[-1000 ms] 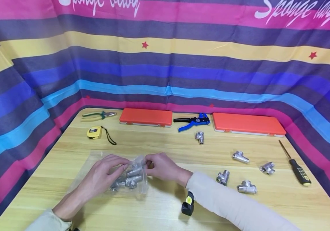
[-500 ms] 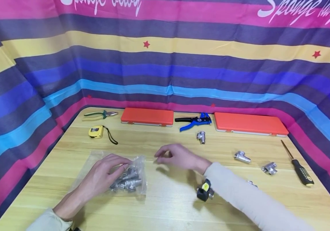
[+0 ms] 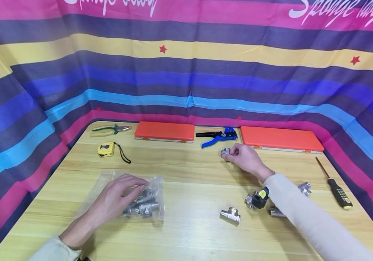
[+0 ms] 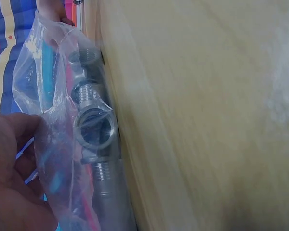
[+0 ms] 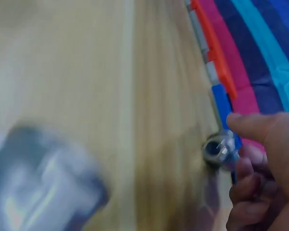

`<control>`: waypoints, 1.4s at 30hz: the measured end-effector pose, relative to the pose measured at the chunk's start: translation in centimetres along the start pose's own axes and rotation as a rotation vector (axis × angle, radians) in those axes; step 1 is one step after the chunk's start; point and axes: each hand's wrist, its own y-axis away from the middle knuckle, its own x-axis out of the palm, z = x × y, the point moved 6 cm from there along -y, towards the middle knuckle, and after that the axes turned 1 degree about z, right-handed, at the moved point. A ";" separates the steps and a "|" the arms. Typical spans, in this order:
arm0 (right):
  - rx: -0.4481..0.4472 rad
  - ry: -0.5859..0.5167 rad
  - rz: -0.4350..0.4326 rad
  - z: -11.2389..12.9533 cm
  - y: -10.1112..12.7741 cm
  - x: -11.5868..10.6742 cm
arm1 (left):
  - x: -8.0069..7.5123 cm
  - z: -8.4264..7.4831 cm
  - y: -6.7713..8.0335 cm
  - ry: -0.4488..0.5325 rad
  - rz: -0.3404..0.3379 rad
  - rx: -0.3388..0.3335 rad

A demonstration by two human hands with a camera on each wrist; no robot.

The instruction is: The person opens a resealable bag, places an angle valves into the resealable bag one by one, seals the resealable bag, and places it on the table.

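A clear plastic bag with several metal tee fittings inside lies on the wooden table at front left. My left hand lies on it and holds the plastic at its mouth. The left wrist view shows the bag and the fittings close up beside my palm. My right hand is stretched far out. Its thumb and fingers close round a single tee fitting near the blue wire stripper. The right wrist view shows that fitting between thumb and curled fingers.
Loose tee fittings lie at front middle and beside my right forearm. Two orange cases line the back edge. Pliers and a yellow tape measure sit back left, a screwdriver right. Striped cloth walls surround the table.
My right hand left the bag and moved right and away to the fitting by the wire stripper. A tee fitting now lies at front middle. The left hand stayed on the bag.
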 end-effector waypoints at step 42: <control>-0.578 -0.127 0.428 17.3 6.2 12.8 | -0.3 -0.1 0.2 0.000 -0.008 0.001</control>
